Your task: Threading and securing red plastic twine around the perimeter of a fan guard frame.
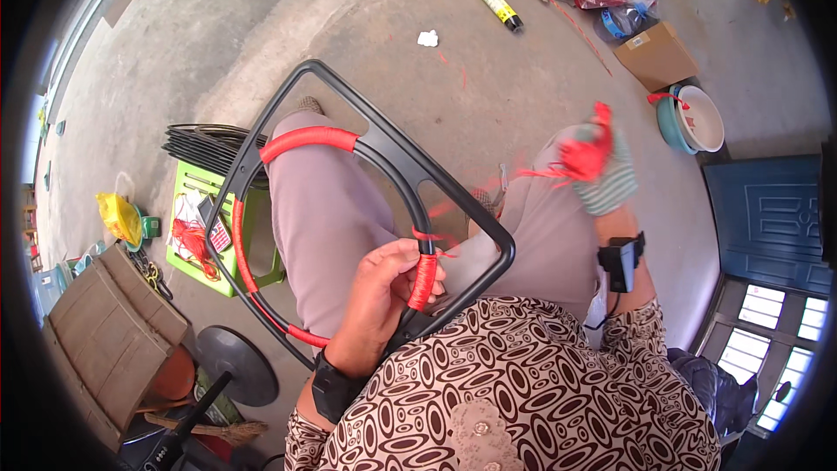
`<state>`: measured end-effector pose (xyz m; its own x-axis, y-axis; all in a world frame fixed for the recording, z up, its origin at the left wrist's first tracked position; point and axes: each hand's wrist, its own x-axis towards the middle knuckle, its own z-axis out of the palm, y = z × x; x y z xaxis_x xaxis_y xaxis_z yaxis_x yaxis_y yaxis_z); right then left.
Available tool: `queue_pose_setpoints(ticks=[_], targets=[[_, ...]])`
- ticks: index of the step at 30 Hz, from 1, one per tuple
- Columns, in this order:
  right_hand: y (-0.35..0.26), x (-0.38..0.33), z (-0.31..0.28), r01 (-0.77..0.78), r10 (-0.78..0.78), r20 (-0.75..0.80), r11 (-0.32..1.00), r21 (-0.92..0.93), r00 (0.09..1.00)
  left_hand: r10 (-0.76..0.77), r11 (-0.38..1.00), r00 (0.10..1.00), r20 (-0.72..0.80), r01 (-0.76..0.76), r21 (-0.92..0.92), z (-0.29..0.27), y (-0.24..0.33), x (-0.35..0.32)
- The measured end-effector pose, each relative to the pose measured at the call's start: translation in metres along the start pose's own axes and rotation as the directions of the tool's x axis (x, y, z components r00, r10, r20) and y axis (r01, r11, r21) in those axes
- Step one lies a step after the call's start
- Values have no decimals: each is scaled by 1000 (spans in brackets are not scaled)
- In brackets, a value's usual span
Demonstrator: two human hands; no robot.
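Observation:
A black frame (pixel 384 135), roughly square with a ring inside it, lies tilted over my lap. Red wrapping (pixel 309 139) covers several stretches of the ring. My left hand (pixel 384 283), bare, pinches the ring beside a tightly wound red section (pixel 423 283), and a loose red loop shows just above its fingers. Off to the right, my right hand (pixel 610 179) wears a green-and-white striped glove and is closed on a bunch of red cord (pixel 586 155). The glove and cord are smeared by motion. A blurred red strand trails from the bunch toward the ring.
Left of my legs, a green stool (pixel 185 181) bears red cord (pixel 193 249) and a dark keypad device. Black frames (pixel 205 144) are stacked behind it. Ahead on the floor lie a yellow spray can (pixel 493 2) and white scrap (pixel 427 38). Basins (pixel 700 118) and a cardboard box (pixel 658 57) stand right.

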<state>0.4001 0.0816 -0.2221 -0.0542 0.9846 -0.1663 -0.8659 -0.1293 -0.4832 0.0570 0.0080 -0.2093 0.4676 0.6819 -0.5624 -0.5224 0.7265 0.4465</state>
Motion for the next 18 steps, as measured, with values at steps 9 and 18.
queue_pose_setpoints(ticks=[9, 18], targets=[[-81, -40, -7, 63, -65, -58, 998, -26, 996, 88, 996, 995, -50, -88, -6, 0, -3, -4], [8, -30, 56, -350, 284, -289, 197, -916, 914, 190, 980, 977, -101, -182, 82, -1, -7, -5]])
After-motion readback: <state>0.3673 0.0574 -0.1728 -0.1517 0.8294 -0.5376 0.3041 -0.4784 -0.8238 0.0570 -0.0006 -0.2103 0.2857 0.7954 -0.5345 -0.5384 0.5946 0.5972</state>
